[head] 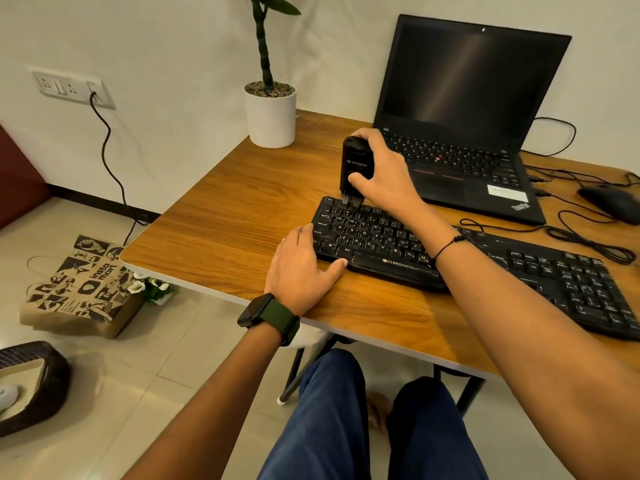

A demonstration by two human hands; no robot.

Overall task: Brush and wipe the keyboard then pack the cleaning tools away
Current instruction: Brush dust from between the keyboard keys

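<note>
A black keyboard [491, 268] lies across the wooden table [228, 216]. My right hand [384, 171] grips a black boxy cleaning brush [354, 164] held upright, its bristles touching the keys at the keyboard's far left corner. My left hand [304, 268] rests flat on the table against the keyboard's left end, thumb along its front edge, fingers straight.
An open black laptop [464, 109] stands behind the keyboard. A potted plant [270, 112] sits at the table's far left corner. A black mouse [609, 202] and loose cables [588, 237] lie at the right. A paper bag [83, 289] is on the floor to the left.
</note>
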